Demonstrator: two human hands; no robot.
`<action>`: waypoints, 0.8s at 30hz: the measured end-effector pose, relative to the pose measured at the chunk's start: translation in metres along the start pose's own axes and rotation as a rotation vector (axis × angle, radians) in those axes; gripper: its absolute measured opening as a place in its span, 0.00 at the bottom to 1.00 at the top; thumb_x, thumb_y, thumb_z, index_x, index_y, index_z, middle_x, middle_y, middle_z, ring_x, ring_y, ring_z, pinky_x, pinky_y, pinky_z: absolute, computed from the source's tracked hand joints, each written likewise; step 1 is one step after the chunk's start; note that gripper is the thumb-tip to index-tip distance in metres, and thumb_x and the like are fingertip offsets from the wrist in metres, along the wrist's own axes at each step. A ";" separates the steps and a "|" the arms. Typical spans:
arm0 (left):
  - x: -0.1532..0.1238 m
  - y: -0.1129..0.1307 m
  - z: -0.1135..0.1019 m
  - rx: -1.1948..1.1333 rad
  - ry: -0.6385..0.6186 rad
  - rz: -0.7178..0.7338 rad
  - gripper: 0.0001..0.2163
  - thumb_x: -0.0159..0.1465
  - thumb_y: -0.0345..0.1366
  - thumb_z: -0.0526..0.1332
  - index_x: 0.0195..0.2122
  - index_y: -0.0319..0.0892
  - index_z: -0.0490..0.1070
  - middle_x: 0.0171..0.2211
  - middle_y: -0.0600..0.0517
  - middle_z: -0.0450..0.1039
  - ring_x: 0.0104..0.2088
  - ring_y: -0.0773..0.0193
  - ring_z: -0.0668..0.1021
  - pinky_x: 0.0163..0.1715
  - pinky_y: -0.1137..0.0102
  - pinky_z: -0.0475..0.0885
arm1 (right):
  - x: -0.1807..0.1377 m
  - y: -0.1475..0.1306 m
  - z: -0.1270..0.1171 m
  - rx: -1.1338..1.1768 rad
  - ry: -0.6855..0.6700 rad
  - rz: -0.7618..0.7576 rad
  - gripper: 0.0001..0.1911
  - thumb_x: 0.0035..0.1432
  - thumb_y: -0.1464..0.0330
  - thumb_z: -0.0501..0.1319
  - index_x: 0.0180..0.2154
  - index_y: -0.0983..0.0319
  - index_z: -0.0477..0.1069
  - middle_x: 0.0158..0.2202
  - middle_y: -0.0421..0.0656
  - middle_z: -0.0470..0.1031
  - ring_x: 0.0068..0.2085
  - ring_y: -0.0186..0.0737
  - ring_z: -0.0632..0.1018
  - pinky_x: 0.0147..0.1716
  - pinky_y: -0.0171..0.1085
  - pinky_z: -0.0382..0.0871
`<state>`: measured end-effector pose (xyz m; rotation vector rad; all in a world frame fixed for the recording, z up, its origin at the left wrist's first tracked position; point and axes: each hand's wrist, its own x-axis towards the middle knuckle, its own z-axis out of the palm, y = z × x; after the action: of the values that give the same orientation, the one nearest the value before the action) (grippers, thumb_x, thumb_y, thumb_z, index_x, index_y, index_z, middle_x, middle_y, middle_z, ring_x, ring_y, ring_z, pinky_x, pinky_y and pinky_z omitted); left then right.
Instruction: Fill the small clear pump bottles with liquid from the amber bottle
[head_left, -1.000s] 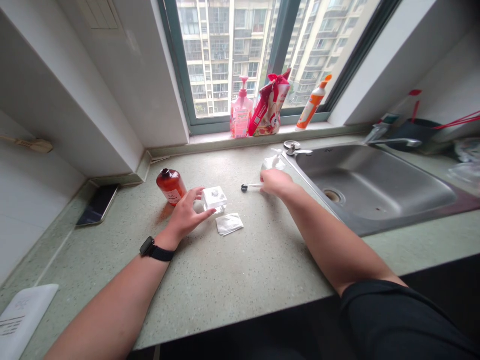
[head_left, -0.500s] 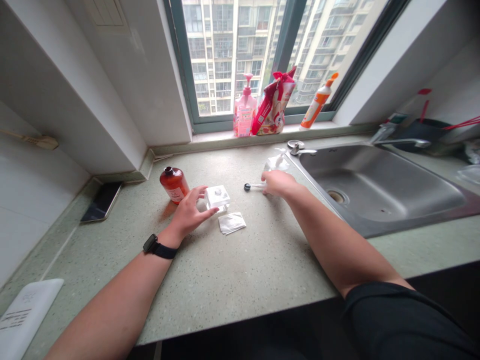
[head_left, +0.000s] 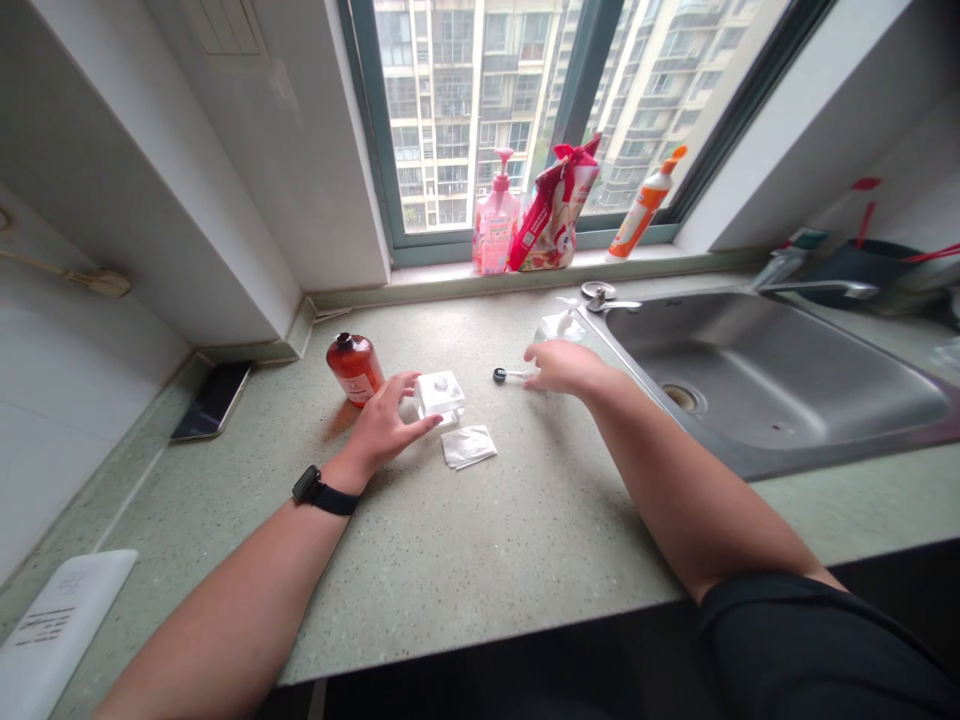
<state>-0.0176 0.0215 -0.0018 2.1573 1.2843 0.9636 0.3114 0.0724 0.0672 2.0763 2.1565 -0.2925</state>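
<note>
My left hand [head_left: 382, 425] curls around a clear, square bottle [head_left: 441, 392] standing on the counter, thumb in front and fingers behind. A brown bottle [head_left: 356, 370] with a black neck stands just behind that hand. A folded white tissue [head_left: 469, 446] lies in front of the square bottle. My right hand [head_left: 566, 368] is low over the counter, fingers bent and apart, around the end of a thin white stem with a round black end [head_left: 500, 375]; its fingers partly hide the stem. Beyond this hand is a clear container with a white pump top [head_left: 564, 322], partly hidden.
A steel sink [head_left: 772, 380] with a tap [head_left: 825, 290] is at right. On the window sill stand a pink pump bottle [head_left: 495, 225], a red bag [head_left: 556, 215] and an orange-and-white bottle [head_left: 641, 212]. A phone [head_left: 211, 402] and a white slab [head_left: 64, 630] lie at left.
The whole view has shifted slightly to the right. The fingers of my right hand look a little looser around the stem; my left hand stays on the square bottle.
</note>
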 end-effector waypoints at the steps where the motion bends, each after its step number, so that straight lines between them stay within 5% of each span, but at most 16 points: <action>1: 0.000 0.001 0.000 -0.005 0.003 0.003 0.30 0.65 0.52 0.72 0.64 0.46 0.67 0.58 0.42 0.78 0.53 0.48 0.84 0.55 0.49 0.81 | -0.003 -0.003 -0.001 0.035 0.017 -0.035 0.27 0.61 0.59 0.73 0.59 0.60 0.78 0.58 0.51 0.83 0.58 0.54 0.82 0.51 0.43 0.76; 4: 0.000 0.002 0.001 -0.018 0.013 0.014 0.29 0.65 0.50 0.72 0.63 0.46 0.67 0.58 0.42 0.78 0.53 0.48 0.84 0.56 0.49 0.81 | -0.011 -0.021 0.005 0.296 0.052 -0.268 0.29 0.62 0.59 0.72 0.62 0.59 0.75 0.55 0.49 0.84 0.55 0.49 0.84 0.55 0.43 0.76; 7: 0.000 0.003 0.001 -0.028 0.001 0.015 0.28 0.65 0.48 0.72 0.62 0.46 0.67 0.57 0.43 0.78 0.54 0.47 0.84 0.55 0.49 0.82 | -0.018 -0.045 0.024 0.570 0.029 -0.502 0.44 0.55 0.61 0.78 0.70 0.55 0.67 0.62 0.50 0.80 0.60 0.52 0.81 0.63 0.50 0.74; 11: 0.000 0.002 0.003 -0.047 -0.016 -0.007 0.28 0.65 0.47 0.73 0.62 0.47 0.67 0.58 0.41 0.79 0.54 0.45 0.85 0.54 0.49 0.83 | -0.015 -0.068 0.058 0.747 0.054 -0.518 0.51 0.51 0.63 0.80 0.72 0.55 0.63 0.69 0.56 0.73 0.68 0.58 0.76 0.67 0.57 0.70; 16: -0.002 0.000 0.007 0.012 0.015 0.070 0.33 0.66 0.46 0.72 0.68 0.45 0.62 0.63 0.38 0.74 0.60 0.44 0.81 0.59 0.47 0.80 | -0.006 -0.075 0.082 0.884 0.104 -0.535 0.44 0.53 0.65 0.77 0.69 0.57 0.64 0.66 0.55 0.76 0.65 0.54 0.79 0.66 0.55 0.72; 20: -0.005 0.006 -0.003 0.164 0.172 0.233 0.37 0.67 0.48 0.71 0.71 0.46 0.55 0.67 0.37 0.69 0.64 0.43 0.77 0.66 0.45 0.73 | -0.002 -0.075 0.089 0.860 0.163 -0.566 0.36 0.54 0.66 0.75 0.63 0.58 0.69 0.60 0.52 0.79 0.60 0.53 0.80 0.63 0.53 0.72; 24: -0.006 0.007 -0.023 0.307 0.503 0.159 0.36 0.68 0.47 0.70 0.72 0.48 0.52 0.68 0.37 0.65 0.71 0.38 0.68 0.72 0.40 0.62 | 0.001 -0.074 0.091 0.821 0.178 -0.559 0.34 0.54 0.67 0.75 0.62 0.57 0.71 0.60 0.51 0.80 0.60 0.53 0.80 0.63 0.53 0.71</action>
<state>-0.0331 0.0139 0.0159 2.3625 1.5901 1.5342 0.2343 0.0502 -0.0184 1.7520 3.0583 -1.2788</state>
